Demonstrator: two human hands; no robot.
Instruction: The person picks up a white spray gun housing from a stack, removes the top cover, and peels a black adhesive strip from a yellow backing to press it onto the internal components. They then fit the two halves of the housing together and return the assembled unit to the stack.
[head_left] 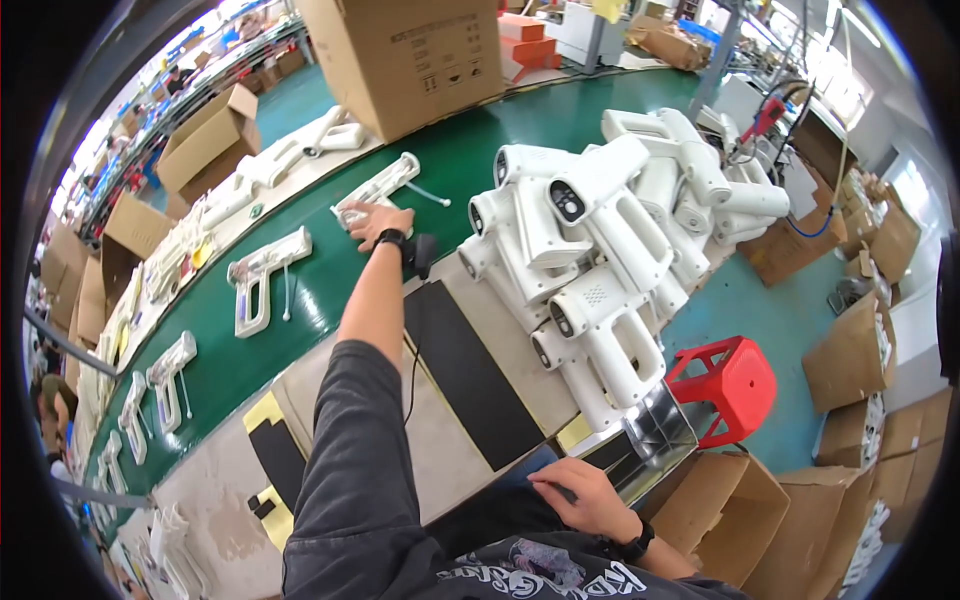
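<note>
A dark printed shirt (540,570) is closest, below the heap of white devices (610,230), my landmark here. The right hand (588,498), wearing a black wristband (636,543), is down on the heap's near side, fingers loosely curled; I can't tell whether anything sits inside them. The left hand (378,222) stretches out left of the heap, fingers bent over the handle end of a white housing (385,188) and touching it; whether they grip, I can't tell. That housing lies on the green belt (455,150), just left of the heap, a thin white cord (428,194) trailing toward it. Farther left of the heap, another white housing (268,278) lies on the belt. A black mat (470,370) on the tabletop (438,440) is at the heap's near left; a red stool (740,385) stands to its right.
</note>
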